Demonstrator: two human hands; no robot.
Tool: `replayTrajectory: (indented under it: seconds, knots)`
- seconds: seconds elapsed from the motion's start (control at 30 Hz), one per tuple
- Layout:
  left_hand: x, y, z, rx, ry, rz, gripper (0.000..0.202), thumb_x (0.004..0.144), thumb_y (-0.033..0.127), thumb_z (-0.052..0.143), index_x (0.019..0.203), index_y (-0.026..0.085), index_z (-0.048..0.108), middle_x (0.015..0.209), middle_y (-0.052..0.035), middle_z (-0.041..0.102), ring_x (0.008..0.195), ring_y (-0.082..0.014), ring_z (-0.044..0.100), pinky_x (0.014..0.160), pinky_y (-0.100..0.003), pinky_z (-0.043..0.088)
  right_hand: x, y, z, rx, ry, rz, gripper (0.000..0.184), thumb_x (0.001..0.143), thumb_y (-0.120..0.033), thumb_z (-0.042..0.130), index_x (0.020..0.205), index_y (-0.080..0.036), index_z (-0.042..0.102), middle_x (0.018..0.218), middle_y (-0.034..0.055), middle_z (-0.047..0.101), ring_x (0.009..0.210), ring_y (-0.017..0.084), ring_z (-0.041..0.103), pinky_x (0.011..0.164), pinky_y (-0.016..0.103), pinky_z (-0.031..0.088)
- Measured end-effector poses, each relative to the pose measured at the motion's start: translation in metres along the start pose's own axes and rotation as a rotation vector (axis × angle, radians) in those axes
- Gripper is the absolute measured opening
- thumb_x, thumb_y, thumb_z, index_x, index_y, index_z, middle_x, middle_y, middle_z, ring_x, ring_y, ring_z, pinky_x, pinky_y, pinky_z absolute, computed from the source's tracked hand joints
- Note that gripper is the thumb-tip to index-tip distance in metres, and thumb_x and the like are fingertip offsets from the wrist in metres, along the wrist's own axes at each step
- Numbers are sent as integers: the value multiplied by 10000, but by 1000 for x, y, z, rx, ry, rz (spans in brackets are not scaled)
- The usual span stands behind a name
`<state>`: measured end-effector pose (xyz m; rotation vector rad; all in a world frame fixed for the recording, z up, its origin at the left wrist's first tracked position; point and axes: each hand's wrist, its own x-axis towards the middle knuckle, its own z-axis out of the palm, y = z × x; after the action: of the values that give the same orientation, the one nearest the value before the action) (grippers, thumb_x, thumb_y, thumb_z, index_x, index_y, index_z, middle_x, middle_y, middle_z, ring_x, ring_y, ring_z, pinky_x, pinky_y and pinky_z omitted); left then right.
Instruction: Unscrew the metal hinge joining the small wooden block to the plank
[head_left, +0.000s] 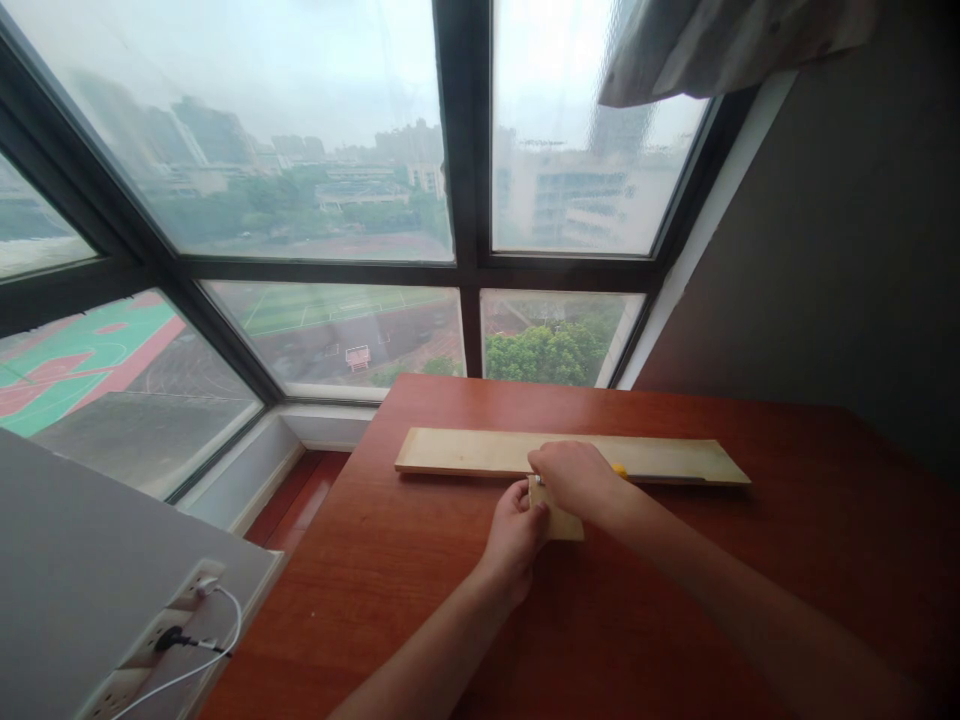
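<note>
My left hand [517,530] grips a small pale wooden board [562,523] by its left edge, thumb on the upper face. Closed over the top of that small board is my right hand [574,475]. A small shiny metal bit [538,480] shows under its fingers; what the fingers hold is mostly hidden. Just behind both hands lies a long pale wooden plank [465,450]. Beside my right wrist, at the plank's near edge, a yellow piece [619,470] with a thin dark shaft is partly covered by the hand.
The reddish-brown table [390,600] reaches to the windows [322,200]. Left of it, a low wall carries sockets [169,635] with a black plug and a white cable [238,610]. A grey curtain [720,50] hangs at the upper right.
</note>
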<state>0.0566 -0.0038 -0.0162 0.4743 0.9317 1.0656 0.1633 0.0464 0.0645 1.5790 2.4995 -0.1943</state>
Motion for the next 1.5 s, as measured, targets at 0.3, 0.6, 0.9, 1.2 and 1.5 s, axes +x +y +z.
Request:
replayTrajectory:
  seconds: [0.3,0.6,0.9,1.2,1.5]
  knots:
    - [0,-1,-1,17,5,0,380,601,214,758,947,154,612,809,-46,677,701,-150,604,664,-254,464,2,9,4,39,18,-9,182,810,-271,601,955,-218,696,986,88,717,909,239,668,694,287,432]
    - [1,-2,-2,20,3,0,396,590,224,769,946,165,604,806,-40,677,708,-155,611,661,-254,469,3,5,5,16,7,66,321,904,-363,481,913,-155,725,938,162,721,865,268,681,689,311,452]
    - [2,-2,-1,-5,-4,-9,398,596,219,777,948,154,604,781,-38,674,676,-145,603,661,-259,472,1,9,5,21,23,-10,177,807,-239,588,936,-211,707,953,102,725,896,250,673,699,291,436]
    - [4,-4,-3,-1,1,-14,394,578,219,774,931,160,609,769,-29,664,693,-153,606,662,-261,475,0,9,5,25,19,36,220,866,-313,542,940,-196,714,948,115,726,879,242,677,686,286,436]
    - [3,-3,0,-3,1,-9,377,602,188,737,954,158,605,797,-41,682,687,-145,606,655,-253,479,1,8,4,-3,28,31,254,885,-288,487,886,-177,716,900,132,726,835,261,684,643,302,429]
